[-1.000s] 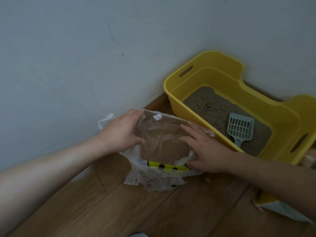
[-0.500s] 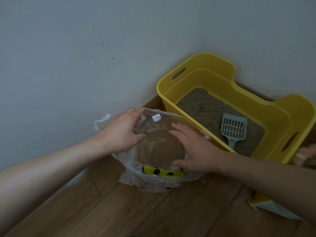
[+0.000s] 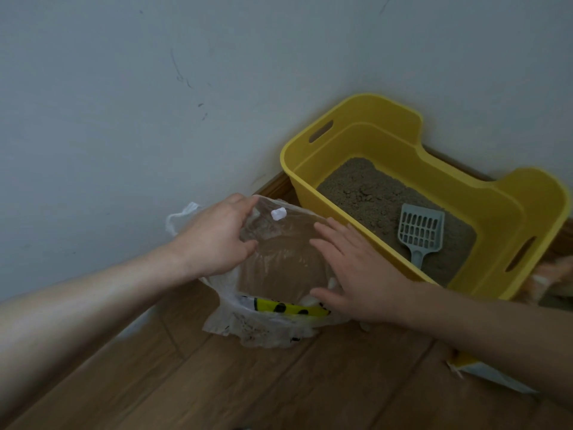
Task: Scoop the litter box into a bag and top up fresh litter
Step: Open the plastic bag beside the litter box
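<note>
The clear plastic bag point(image 3: 279, 274) sits on the wooden floor point(image 3: 248, 383), just beside the yellow litter box point(image 3: 496, 218). The left hand point(image 3: 214, 240) grips its far edge between fingers and thumb. The right hand point(image 3: 356, 274) lies flat against its right side, fingers straight and spread. A grey scoop point(image 3: 420, 231) rests on the litter point(image 3: 366, 193).

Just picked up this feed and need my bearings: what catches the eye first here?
The yellow box stands out at right against the wall, a grey scoop lying on its litter. At centre a clear bag sits on the wood floor beside it. The left hand grips the bag's far rim and the right hand lies open at its right edge.
</note>
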`<state>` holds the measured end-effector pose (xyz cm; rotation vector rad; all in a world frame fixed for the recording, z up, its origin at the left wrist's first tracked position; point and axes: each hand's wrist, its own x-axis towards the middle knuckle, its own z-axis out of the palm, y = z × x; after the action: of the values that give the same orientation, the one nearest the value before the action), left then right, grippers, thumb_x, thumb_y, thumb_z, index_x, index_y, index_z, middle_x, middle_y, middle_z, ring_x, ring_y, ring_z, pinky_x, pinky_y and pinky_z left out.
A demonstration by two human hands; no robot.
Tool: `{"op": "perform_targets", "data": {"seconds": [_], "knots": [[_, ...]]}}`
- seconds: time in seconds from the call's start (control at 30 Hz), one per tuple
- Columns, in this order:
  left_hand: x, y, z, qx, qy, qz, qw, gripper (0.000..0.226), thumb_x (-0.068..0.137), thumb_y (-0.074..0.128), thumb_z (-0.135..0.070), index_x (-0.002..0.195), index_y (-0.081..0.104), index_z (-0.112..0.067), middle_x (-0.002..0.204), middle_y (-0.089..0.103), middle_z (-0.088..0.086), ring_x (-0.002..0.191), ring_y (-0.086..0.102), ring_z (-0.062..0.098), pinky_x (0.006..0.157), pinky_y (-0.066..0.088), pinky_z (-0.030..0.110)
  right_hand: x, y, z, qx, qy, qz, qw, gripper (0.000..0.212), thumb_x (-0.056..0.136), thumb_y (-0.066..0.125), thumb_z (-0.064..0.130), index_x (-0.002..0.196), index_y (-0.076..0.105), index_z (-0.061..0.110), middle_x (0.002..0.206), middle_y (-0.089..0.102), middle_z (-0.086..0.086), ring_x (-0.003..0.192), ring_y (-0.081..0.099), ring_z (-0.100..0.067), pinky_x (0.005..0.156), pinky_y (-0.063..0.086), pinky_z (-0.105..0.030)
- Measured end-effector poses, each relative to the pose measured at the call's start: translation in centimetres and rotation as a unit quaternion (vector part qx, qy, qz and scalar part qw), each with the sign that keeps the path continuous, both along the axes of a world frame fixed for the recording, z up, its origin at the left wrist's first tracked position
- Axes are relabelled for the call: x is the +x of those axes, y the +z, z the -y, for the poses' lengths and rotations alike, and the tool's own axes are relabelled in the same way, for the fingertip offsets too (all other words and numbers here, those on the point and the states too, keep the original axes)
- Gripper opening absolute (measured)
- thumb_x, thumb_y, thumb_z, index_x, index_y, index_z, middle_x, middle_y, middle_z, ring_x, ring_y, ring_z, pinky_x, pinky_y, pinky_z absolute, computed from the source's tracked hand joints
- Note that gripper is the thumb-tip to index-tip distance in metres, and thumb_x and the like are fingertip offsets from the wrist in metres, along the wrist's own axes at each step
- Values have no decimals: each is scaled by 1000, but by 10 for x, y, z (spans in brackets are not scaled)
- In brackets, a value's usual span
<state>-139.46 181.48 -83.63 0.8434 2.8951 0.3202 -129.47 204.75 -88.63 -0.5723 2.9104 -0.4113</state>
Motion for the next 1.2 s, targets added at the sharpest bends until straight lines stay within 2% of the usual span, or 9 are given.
{"op": "perform_targets", "data": {"seconds": [0.1,0.27,0.5,0.7,1.0,1.1,1.2], "knots": [[-2,-2,-4,3,-1,2,1000,75,80,70,-29,147,39,-17,117,56,-3,99,60,17,84,51,34,3,-9,-6,-4,-24,27,999,85,90,44,66,155,15,18,165,-3,0,149,-15,-15,117,-5,-32],[-6,-4,-14,11,-7,19,1000,76,79,71,-31,146,40,-17,113,56,-2,97,60,18,85,51,35,1,-11,-13,-12,-19,34,999,86,91,43,66,156,12,18,165,-6,1,147,-18,-10,115,-6,-28],[-8,-2,-22,18,-2,19,1000,74,79,73,-30,145,42,-18,115,58,-2,98,61,18,85,51,34,5,-1,-12,-28,12,26,999,87,91,45,65,156,12,18,165,-4,2,150,-14,-11,120,-3,-30],[-7,1,-25,20,-2,17,1000,73,79,73,-31,145,43,-18,114,58,-2,96,62,17,85,52,36,4,7,-17,-48,20,-2,999,85,91,48,62,155,16,16,165,-1,2,149,-14,-9,118,-5,-24],[-8,4,-31,29,-12,16,999,75,79,74,-33,145,43,-20,113,59,-4,94,63,15,84,52,37,-8,17,-40,-39,-22,-30,999,87,91,45,65,156,12,18,165,-3,7,149,-12,-5,119,-1,-26],[-9,4,-34,26,-12,19,999,76,78,75,-34,145,43,-20,111,59,-4,93,63,16,84,53,38,-12,22,-55,-49,-56,-32,997,85,91,47,63,156,14,19,164,4,6,150,-5,-7,122,7,-31],[-11,5,-37,26,-12,31,999,77,77,77,-35,145,44,-19,112,59,-4,94,64,16,85,52,36,-15,24,-73,-61,-101,-25,993,80,92,48,59,155,16,20,163,12,6,150,3,-8,120,9,-28]]}}
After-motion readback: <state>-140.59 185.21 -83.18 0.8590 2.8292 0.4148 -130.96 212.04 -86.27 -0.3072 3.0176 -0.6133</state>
